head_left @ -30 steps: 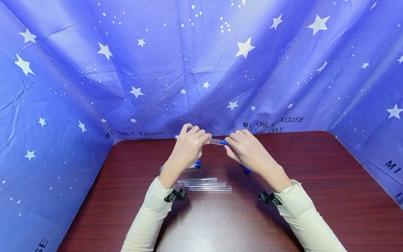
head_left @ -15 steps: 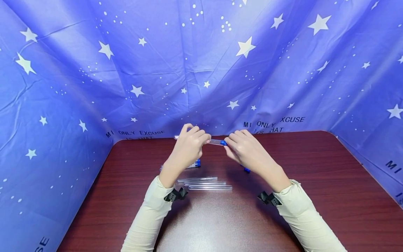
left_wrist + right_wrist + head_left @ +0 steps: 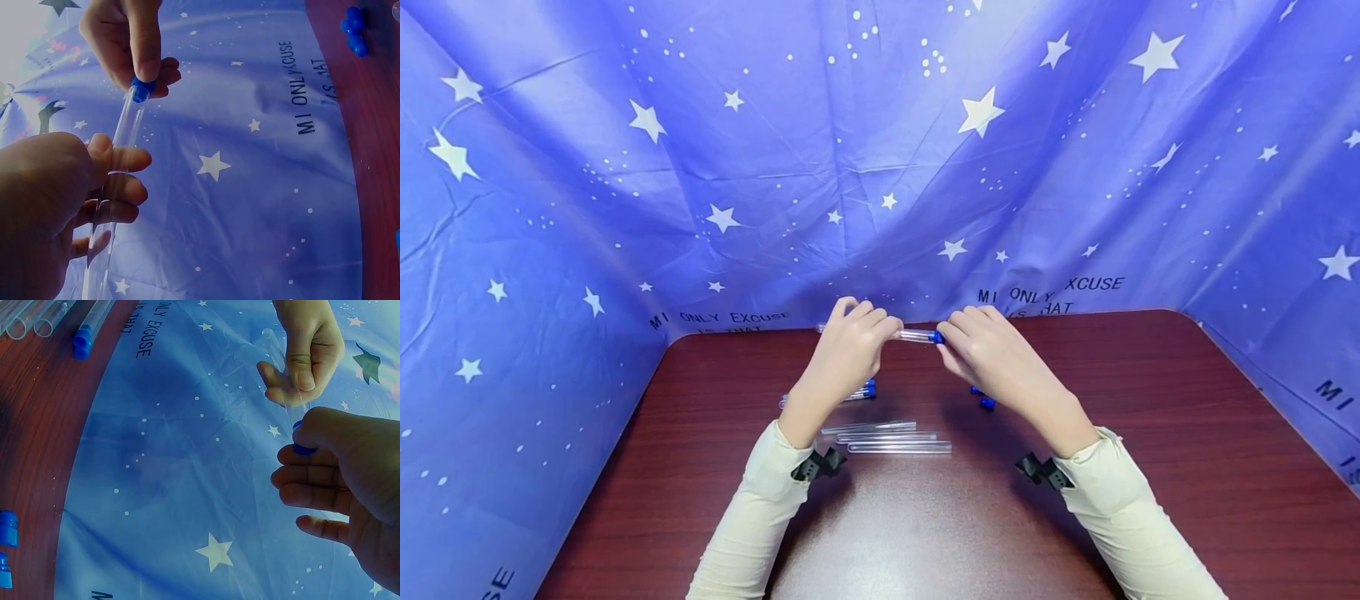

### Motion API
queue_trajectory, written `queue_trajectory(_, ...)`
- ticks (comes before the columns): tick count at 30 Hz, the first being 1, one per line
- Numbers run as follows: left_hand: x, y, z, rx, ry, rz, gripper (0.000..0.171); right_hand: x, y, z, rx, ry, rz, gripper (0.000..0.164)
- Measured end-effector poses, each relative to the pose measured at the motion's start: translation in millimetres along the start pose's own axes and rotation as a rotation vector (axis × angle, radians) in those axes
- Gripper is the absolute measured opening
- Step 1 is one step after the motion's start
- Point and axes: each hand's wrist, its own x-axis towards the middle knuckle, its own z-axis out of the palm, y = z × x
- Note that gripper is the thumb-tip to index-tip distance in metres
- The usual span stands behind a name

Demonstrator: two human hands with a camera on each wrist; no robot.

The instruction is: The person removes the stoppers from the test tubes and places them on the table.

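Note:
Above the far part of the table, my left hand [image 3: 853,342] grips a clear test tube [image 3: 914,335], its fingers wrapped around the middle. The tube's mouth points toward my right hand [image 3: 981,346], which pinches a blue stopper [image 3: 142,89] between thumb and forefinger. In the left wrist view the stopper's narrower part sits inside the tube's mouth. Seen from the right wrist, the other fingers of my right hand extend loosely below the blue stopper [image 3: 304,449]. The tube's rounded end shows beyond my left hand.
Several uncapped test tubes [image 3: 899,448] lie side by side on the dark red wooden table [image 3: 880,525]. Tubes with blue stoppers [image 3: 867,390] lie behind them, partly hidden by the left wrist. Loose blue stoppers [image 3: 987,404] rest below the right hand. A starry blue cloth [image 3: 820,150] surrounds the table.
My right hand has shifted slightly right and up, so more of the blue stopper and another loose stopper on the table show. The left hand keeps its grip on the tube.

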Motion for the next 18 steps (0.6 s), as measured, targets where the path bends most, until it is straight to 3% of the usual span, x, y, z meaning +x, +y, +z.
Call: queue_trajectory(18,0.7,-0.5,-5.2,-0.065,0.056,0.017,0.013,-0.8,-1.1,-0.2,0.058,-0.026,0.022,0.014)
